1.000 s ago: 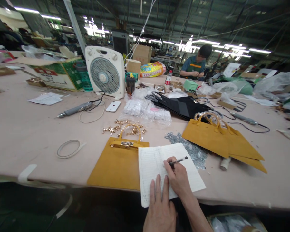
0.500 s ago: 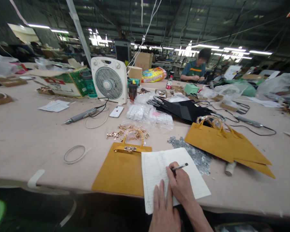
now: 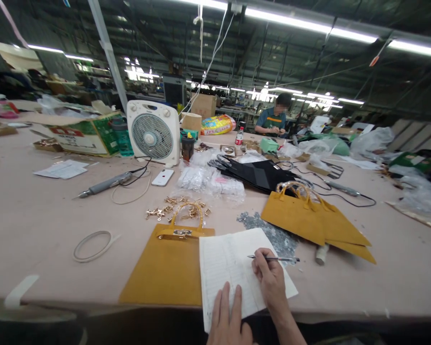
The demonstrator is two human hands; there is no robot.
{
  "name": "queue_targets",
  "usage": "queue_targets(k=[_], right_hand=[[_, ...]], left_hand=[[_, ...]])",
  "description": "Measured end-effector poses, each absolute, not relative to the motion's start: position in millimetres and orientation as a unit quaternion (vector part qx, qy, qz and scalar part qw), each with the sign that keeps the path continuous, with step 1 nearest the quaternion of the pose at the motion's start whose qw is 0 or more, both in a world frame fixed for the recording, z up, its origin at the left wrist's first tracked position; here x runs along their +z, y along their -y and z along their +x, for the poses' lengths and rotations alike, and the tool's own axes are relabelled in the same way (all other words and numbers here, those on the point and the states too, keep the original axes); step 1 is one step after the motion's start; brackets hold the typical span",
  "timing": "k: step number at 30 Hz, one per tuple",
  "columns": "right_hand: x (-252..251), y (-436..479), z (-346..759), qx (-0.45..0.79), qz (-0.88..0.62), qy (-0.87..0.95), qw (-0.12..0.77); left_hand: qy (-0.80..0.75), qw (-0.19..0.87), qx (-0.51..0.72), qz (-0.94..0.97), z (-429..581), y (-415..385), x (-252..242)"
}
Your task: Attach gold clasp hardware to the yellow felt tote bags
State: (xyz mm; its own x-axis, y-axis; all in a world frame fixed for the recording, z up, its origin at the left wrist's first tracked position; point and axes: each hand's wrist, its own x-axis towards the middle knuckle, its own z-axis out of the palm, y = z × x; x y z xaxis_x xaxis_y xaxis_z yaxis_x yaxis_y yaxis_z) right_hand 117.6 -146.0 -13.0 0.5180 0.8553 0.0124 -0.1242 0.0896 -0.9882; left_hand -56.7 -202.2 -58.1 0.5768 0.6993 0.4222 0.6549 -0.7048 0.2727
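Observation:
In my right hand [image 3: 271,278] is a pen [image 3: 276,259], its tip pointing left over the lined paper [image 3: 233,254]. My left hand [image 3: 230,316] rests with fingers stretched out on the lower part of that paper. Left of the paper, partly under its edge, lies a mustard-yellow bag panel [image 3: 161,268] with a handle and a metal clasp. More yellow bag panels [image 3: 301,218] with handles are stacked to the right. Small grey metal pieces [image 3: 269,232] are heaped just behind the paper.
Gold-coloured hardware [image 3: 165,208] is scattered behind the left panel. A roll of tape [image 3: 92,246], an electric screwdriver [image 3: 106,184], a phone [image 3: 163,177] and a fan [image 3: 153,132] stand or lie leftward. Black bag pieces [image 3: 262,170] lie behind. A co-worker [image 3: 273,120] is across the table.
My right hand has lifted the pen and turned it, so the tip now points left instead of down at the paper. My view has tilted up and shifted right.

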Motion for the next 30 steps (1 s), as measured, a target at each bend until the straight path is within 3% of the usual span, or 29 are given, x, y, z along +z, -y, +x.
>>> queue_targets(k=[6,15,21,30], right_hand=[[-10,144,115,0.355,-0.567,0.319,0.671],[-8,146,115,0.348,-0.545,0.292,0.705],[-7,148,114,0.357,-0.531,0.284,0.714],[17,108,137,0.299,-0.600,0.424,0.609]], left_hand=[[-0.287,0.060,0.239,0.926,-68,172,-38],[-0.347,0.157,0.188,0.905,-29,136,22],[-0.396,0.108,0.205,0.889,-13,117,1],[-0.398,0.041,0.282,0.872,-12,121,-14]])
